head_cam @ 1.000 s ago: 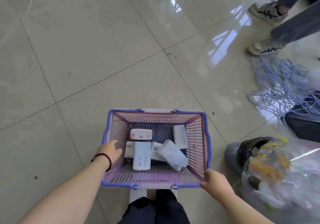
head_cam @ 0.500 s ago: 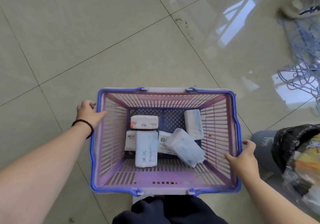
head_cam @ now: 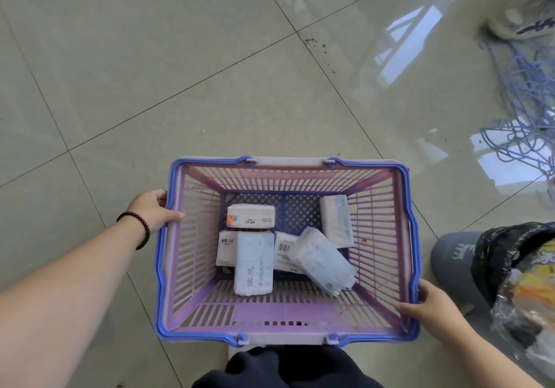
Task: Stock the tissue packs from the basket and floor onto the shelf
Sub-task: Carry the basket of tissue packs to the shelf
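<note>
A purple plastic basket (head_cam: 192,270) with a blue rim sits in front of my legs over the tiled floor. Several white tissue packs lie on its bottom: one with an orange corner (head_cam: 250,215) at the back, a tall pale-blue one (head_cam: 253,263) in front, a tilted one (head_cam: 322,260) to the right, another (head_cam: 336,221) against the right wall. My left hand (head_cam: 154,209), a bead bracelet on its wrist, grips the basket's left rim. My right hand (head_cam: 426,302) grips the right rim near the front corner. No shelf is in view.
A grey bin with a black liner (head_cam: 468,263) and a clear bag of wrappers (head_cam: 531,303) stand close at the right. A tangle of blue wire hangers (head_cam: 522,117) lies at the far right. Another person's shoe (head_cam: 522,18) is at the top right.
The basket has come up closer to the camera and fills more of the view. My hands have slid from its near corners to its left and right rims. The view has tilted down.
</note>
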